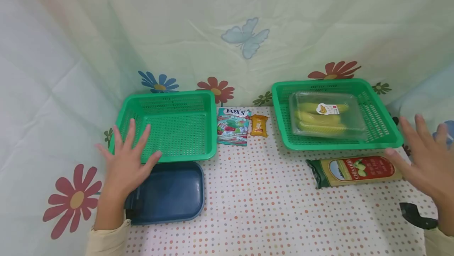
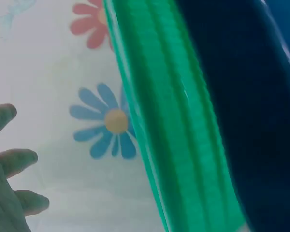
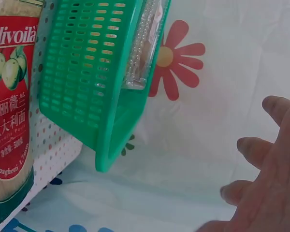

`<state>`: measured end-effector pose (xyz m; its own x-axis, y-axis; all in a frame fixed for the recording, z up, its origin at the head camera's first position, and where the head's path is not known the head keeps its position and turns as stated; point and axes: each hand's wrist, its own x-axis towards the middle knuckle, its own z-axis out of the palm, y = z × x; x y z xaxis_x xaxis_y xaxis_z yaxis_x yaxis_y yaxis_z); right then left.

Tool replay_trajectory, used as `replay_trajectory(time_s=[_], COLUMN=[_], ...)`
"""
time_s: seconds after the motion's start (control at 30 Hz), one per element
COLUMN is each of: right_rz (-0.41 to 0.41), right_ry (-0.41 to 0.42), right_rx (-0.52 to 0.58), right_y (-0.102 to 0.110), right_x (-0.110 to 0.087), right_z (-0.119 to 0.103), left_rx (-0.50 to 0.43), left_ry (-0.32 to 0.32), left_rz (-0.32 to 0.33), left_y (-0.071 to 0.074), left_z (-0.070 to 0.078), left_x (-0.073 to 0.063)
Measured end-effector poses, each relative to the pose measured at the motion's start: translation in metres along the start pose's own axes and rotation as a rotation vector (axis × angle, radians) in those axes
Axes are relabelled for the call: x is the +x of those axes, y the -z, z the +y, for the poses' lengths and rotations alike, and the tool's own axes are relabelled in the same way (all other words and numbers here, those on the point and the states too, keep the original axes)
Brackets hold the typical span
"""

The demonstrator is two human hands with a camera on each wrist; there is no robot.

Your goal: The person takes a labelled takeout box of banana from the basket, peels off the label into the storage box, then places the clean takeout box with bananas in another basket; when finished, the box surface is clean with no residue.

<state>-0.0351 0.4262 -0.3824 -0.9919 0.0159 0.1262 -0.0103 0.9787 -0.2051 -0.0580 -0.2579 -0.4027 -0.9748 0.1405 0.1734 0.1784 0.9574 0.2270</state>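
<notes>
My left hand [image 1: 127,165], fingers spread, hovers over the left edge of a green basket [image 1: 209,157] and a dark blue tray [image 1: 170,197]; it holds nothing. At the right, my right hand [image 1: 427,161] is spread too, beside a second green basket [image 1: 340,146] and the end of a spaghetti pack [image 1: 376,169]. A clear plastic box of bananas [image 1: 319,120] lies in that right basket. The right wrist view shows the spaghetti pack [image 3: 9,101] and the basket's slotted side [image 3: 82,72], with the right hand [image 3: 266,183] apart from both.
Between the baskets lie a Fox's candy bag [image 1: 233,126] and a small orange-yellow packet [image 1: 259,125]. A dotted cloth [image 1: 255,200] covers the table. Flower-printed curtain [image 1: 177,43] hangs behind and at the sides.
</notes>
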Motion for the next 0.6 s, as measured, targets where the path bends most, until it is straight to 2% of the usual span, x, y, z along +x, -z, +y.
replay_trajectory(time_s=[0.13, 0.27, 0.6], right_rz=[-0.004, -0.050, -0.136], right_ry=[0.018, 0.004, -0.157], right_rx=[0.092, 0.146, 0.170], right_y=[-0.002, -0.002, -0.004], right_x=[0.011, 0.026, 0.063], right_z=[0.001, 0.004, 0.011], left_rx=[-0.100, -0.201, -0.458], left_ry=[0.002, -0.007, -0.070], left_rz=[0.034, 0.053, 0.101], left_y=[-0.007, -0.015, -0.039], left_z=[0.021, 0.051, 0.134], left_x=[0.011, 0.027, 0.071])
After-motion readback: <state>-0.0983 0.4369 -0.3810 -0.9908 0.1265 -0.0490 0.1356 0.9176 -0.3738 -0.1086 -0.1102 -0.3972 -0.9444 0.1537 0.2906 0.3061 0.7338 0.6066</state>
